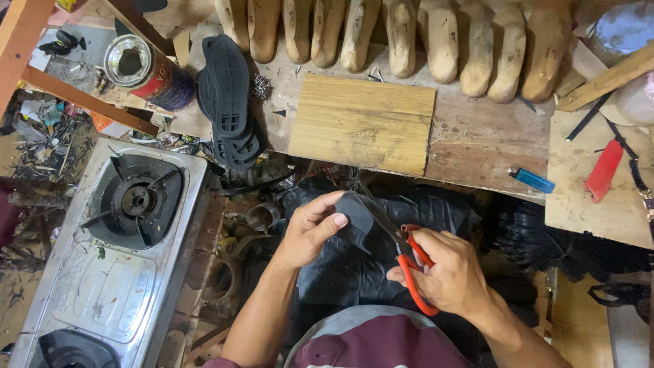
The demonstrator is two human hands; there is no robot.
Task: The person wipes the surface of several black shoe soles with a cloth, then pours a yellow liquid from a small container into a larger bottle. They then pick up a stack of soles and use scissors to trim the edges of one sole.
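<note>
A cluttered workshop lay around the seated person, with a worn wooden tabletop stretching beyond both hands. To the left of the left hand stood a steel gas stove, the largest thing in view. Along the far edge of the tabletop, well beyond the hands, a row of wooden shoe lasts stood side by side. Just beyond the hands lay a bare wooden board, and beyond the left hand a stack of black shoe soles beside an open tin can. Past the right hand lay a small blue lighter.

The left hand was closed on a dark piece of leather, thumb on top and fingers curled beneath, holding it up over the lap. The right hand was wrapped through the orange handles of the scissors, whose dark blades met the leather's edge; how far the blades stood apart could not be told.

To cut well, the leather probably needed to be kept taut and turned into the blades, with the thumb clear of the cutting line.
</note>
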